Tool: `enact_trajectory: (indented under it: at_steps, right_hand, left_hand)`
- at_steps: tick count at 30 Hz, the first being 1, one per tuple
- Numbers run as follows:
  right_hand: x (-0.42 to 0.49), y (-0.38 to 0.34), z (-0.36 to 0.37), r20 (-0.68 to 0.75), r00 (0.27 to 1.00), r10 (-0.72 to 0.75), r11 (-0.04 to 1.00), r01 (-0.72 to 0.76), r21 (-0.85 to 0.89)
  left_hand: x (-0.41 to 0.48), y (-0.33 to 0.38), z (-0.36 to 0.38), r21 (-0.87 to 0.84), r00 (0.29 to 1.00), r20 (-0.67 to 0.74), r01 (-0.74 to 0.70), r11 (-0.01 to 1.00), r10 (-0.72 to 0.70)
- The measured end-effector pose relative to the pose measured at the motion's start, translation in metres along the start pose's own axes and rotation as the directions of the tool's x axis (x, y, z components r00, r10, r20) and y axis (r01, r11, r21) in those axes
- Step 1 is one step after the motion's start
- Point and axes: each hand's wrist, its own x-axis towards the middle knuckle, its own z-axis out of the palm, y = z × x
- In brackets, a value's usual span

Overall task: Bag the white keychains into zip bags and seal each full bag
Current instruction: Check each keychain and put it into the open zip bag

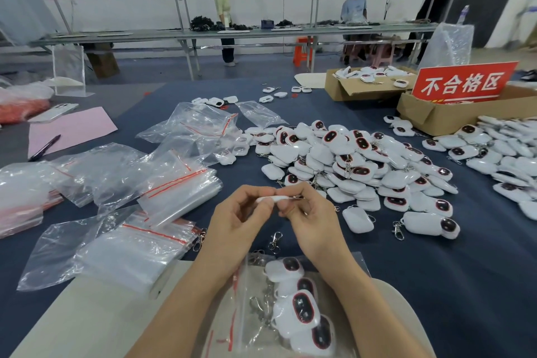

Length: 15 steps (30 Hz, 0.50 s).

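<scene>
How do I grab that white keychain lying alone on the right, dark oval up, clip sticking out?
Pinch the keychain by its plump white body from above, thumb on the near long edge, fingers on the far one. It lies flat, bare cloth on its near side. Skip the loose clip at its left end; it would likely swing.

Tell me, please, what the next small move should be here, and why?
Probably lower the white keychain, which both the left hand and right hand pinch, into the zip bag lying below them; it already holds several others.
</scene>
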Motion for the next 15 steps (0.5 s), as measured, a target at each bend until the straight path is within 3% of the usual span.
enact_trajectory:
  at_steps: [2, 6, 10, 15]
  right_hand:
    - [0.000, -0.002, 0.001, -0.010, 1.000, 0.020, 0.999, -0.019, 0.040]
    - [0.003, -0.005, -0.001, 0.028, 0.994, 0.105, 0.951, -0.109, 0.288]
    - [0.001, -0.001, 0.005, 0.067, 0.992, 0.103, 0.994, -0.104, 0.024]
    - [0.000, -0.007, 0.002, 0.065, 0.998, 0.024, 0.993, -0.032, 0.111]
  left_hand:
    - [0.001, 0.000, 0.001, -0.011, 1.000, -0.003, 0.005, 1.000, -0.005]
    - [0.002, -0.003, 0.004, 0.000, 0.998, -0.063, -0.017, 1.000, 0.017]
    - [0.000, -0.007, 0.004, 0.264, 0.973, -0.135, -0.149, 0.953, 0.190]
    - [-0.002, -0.013, 0.005, 0.522, 0.954, 0.016, -0.262, 0.812, 0.298]
